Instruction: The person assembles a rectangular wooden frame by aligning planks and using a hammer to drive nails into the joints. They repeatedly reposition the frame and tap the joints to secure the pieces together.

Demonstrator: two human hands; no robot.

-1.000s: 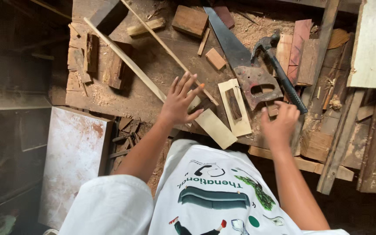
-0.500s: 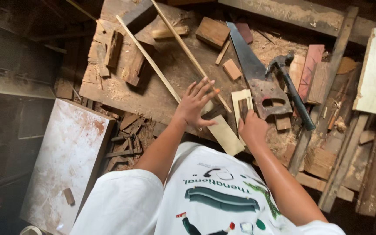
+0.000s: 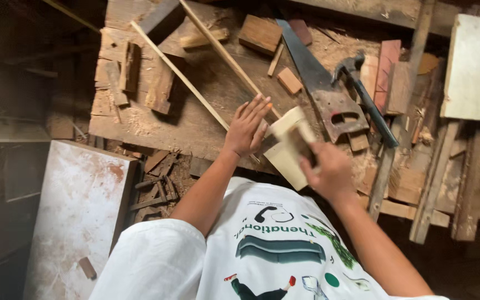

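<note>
In the middle of the frame, the right hand is closed around a pale wooden block. The left hand lies flat beside it with fingers spread, touching the block, on the sawdust-covered table. A handsaw and a hammer rest at the upper right.

My right hand is smeared by motion blur, so I cannot count its fingers or tell how tightly they close on the pale wooden frame piece; its near end disappears under those fingers. My left hand covers the thin stick where it runs beneath the fingertips. Beyond my fingers, the handsaw shows no readable teeth, and the hammer head is too dark to make out. The pale board, far right of my fingers, runs off the edge.
</note>
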